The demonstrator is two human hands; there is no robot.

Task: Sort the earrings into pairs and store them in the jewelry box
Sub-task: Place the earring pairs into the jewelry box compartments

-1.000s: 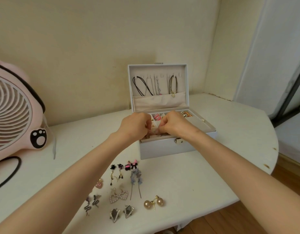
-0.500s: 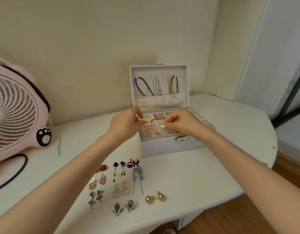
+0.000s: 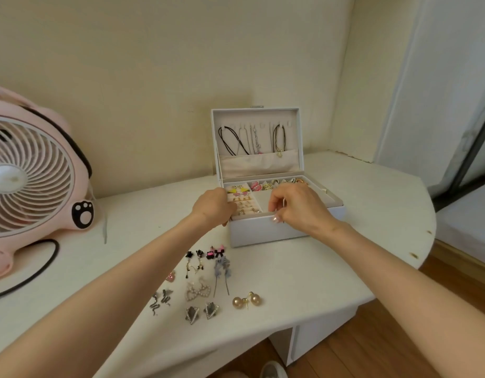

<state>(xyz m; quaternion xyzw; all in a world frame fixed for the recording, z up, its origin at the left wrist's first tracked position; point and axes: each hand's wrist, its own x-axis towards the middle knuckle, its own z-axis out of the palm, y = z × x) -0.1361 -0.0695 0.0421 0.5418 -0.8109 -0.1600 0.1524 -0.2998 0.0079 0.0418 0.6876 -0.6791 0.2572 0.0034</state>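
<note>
White jewelry box (image 3: 263,233), open: yellow earrings (image 3: 237,190), pinched aloft a half-second ago, now lie in its 10 o'clock tray. Both left hand (image 3: 212,207) and right hand (image 3: 293,205) curl at the front rim, contents indiscernible. At 6 o'clock, remaining pairs (image 3: 197,291) wait.

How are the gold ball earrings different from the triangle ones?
The gold ball earrings are round and smooth; the triangle earrings are pointed with sparkly rims. The gold ball earrings are golden, the triangle earrings grey. Both lie as pairs on the table, outside the jewelry box.
</note>
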